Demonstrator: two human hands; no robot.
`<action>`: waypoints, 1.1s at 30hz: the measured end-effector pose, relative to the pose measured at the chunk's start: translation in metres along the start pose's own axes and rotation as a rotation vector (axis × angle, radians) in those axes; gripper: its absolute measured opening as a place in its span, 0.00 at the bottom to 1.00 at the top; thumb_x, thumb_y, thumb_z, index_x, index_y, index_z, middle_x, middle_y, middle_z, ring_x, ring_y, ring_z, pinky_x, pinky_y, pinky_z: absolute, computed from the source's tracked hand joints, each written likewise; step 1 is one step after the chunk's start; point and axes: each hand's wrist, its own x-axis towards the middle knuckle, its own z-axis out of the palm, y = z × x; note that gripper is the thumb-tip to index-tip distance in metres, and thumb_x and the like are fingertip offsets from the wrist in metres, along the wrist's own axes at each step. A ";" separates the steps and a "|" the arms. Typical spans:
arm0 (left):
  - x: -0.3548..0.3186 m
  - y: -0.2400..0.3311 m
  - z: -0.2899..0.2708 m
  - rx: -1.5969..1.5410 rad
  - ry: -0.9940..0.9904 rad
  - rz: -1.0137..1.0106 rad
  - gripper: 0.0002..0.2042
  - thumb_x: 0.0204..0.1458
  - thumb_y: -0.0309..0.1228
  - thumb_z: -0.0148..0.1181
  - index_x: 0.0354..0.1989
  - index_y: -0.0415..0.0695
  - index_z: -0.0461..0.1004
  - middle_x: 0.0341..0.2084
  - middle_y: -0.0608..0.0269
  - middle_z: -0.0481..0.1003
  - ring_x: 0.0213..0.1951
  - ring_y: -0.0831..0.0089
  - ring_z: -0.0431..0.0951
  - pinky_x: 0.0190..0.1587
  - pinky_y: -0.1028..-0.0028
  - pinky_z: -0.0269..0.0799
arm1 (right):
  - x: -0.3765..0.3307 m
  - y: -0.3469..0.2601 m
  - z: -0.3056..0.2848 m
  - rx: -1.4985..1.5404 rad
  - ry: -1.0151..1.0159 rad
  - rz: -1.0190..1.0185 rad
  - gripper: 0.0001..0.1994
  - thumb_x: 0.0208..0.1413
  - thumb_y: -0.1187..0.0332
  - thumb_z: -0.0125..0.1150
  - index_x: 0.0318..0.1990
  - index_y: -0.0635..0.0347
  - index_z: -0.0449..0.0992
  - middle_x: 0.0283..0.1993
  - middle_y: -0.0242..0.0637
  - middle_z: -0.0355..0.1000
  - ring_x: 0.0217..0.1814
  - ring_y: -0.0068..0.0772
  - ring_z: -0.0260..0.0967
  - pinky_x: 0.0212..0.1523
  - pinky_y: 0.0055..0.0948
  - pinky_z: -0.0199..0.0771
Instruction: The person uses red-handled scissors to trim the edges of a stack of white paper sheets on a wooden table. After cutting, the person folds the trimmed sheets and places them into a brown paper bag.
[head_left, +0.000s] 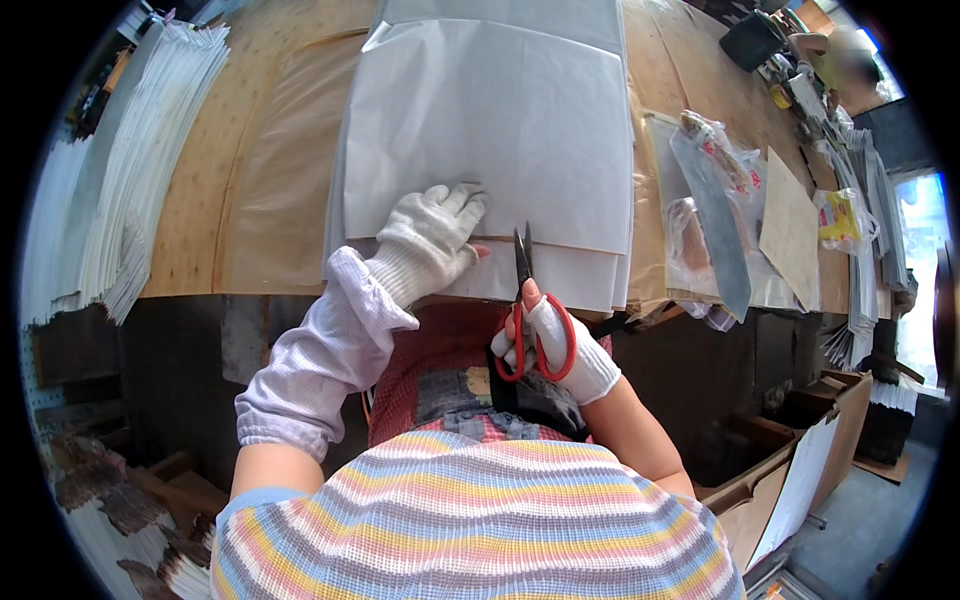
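Note:
My left hand [436,232], in a white knitted glove with the thumb tip bare, lies on a stack of large white paper sheets [490,120]. Its fingers stretch forward and rest on the top sheet, holding nothing. Red-handled scissors [523,265] are in my right hand [565,350], which wears a white glove with a bare thumb. Their dark blades point away from me over the sheets' near edge, with the tips slightly apart. Below the top sheet's near edge, a strip of lower sheet shows.
Brown paper [290,180] covers part of the wooden table. Stacked white sheets [160,150] stand at left. To the right lie plastic bags [690,235], a grey strip [712,220] and a beige board [789,220]. A cardboard box [790,470] sits lower right; another person [845,75] is far right.

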 end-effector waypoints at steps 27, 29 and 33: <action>0.005 0.001 0.005 0.068 -0.082 -0.111 0.27 0.47 0.36 0.68 0.57 0.44 0.72 0.52 0.56 0.77 0.48 0.61 0.77 0.48 0.63 0.76 | 0.008 0.012 -0.011 0.020 -0.048 0.005 0.33 0.63 0.32 0.47 0.30 0.57 0.73 0.28 0.39 0.75 0.27 0.33 0.73 0.30 0.30 0.75; 0.004 0.001 0.006 0.043 -0.065 -0.065 0.27 0.47 0.36 0.68 0.57 0.44 0.72 0.51 0.56 0.77 0.48 0.61 0.77 0.48 0.63 0.76 | 0.008 0.007 -0.014 0.093 -0.073 0.106 0.34 0.63 0.31 0.45 0.29 0.57 0.73 0.28 0.41 0.76 0.26 0.33 0.73 0.28 0.29 0.74; 0.003 0.003 0.003 0.027 -0.030 -0.071 0.25 0.48 0.36 0.66 0.56 0.44 0.73 0.51 0.56 0.77 0.47 0.61 0.77 0.48 0.64 0.76 | 0.004 -0.012 0.004 -0.029 0.023 0.075 0.35 0.65 0.32 0.42 0.28 0.58 0.73 0.28 0.41 0.77 0.25 0.31 0.73 0.27 0.27 0.72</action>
